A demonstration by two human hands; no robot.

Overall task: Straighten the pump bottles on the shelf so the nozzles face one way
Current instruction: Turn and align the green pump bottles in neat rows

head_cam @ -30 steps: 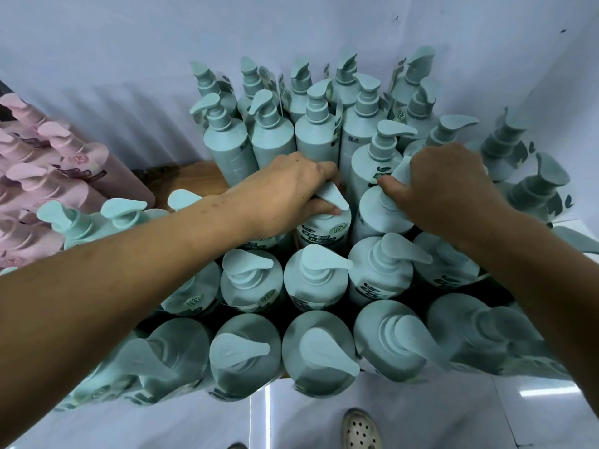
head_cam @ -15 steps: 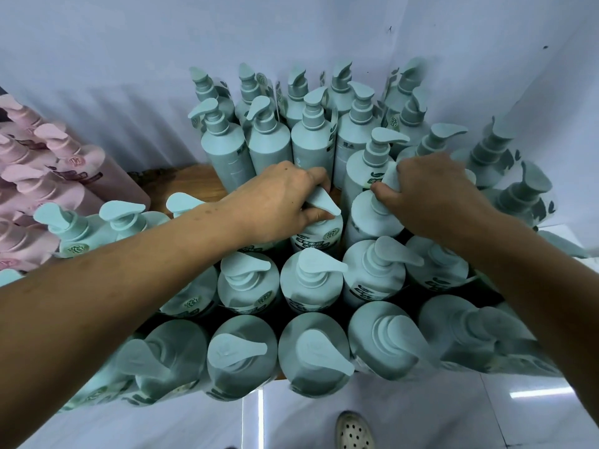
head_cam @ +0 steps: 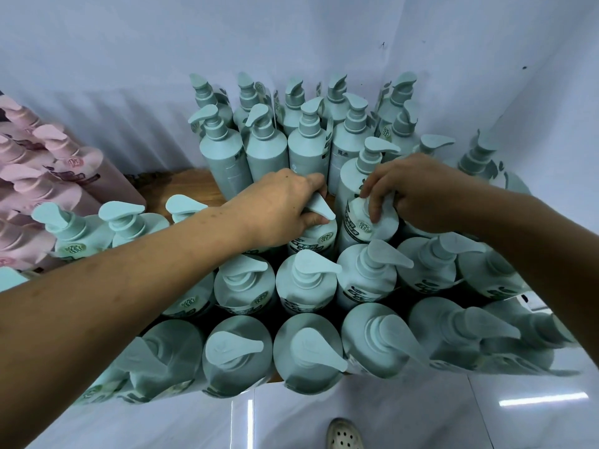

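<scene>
Since the front row point(head_cam: 238, 354) stands right at the lip of the shelf point(head_cam: 188, 186), above the floor point(head_cam: 405, 413), I'd say a forearm brushing it on the way in or out could tip one off the edge. Beyond it, in the middle of the teal pack, the left hand point(head_cam: 278, 205) is wrapped round the pump point(head_cam: 321, 207) of one bottle point(head_cam: 316, 236), nozzle poking out to the right. The right hand point(head_cam: 418, 192) clasps the top of the next bottle point(head_cam: 369, 222), thumb down on its shoulder, its nozzle hidden under the fingers. Everything stands shoulder to shoulder, so a twist might drag a neighbour round or knock a nozzle already set. Turning the head alone, I judge, could loosen the pump rather than rotate the body. Nozzles in the back rows point(head_cam: 308, 124) point several ways, so plenty remains. Underfoot the floor is glossy and pale, with a perforated shoe point(head_cam: 343, 434) at its near edge. The shelf is bare wood, showing left of the hands. Pink bottles point(head_cam: 48, 176) crowd the far left, and a plain pale wall point(head_cam: 291, 34) closes it behind.
</scene>
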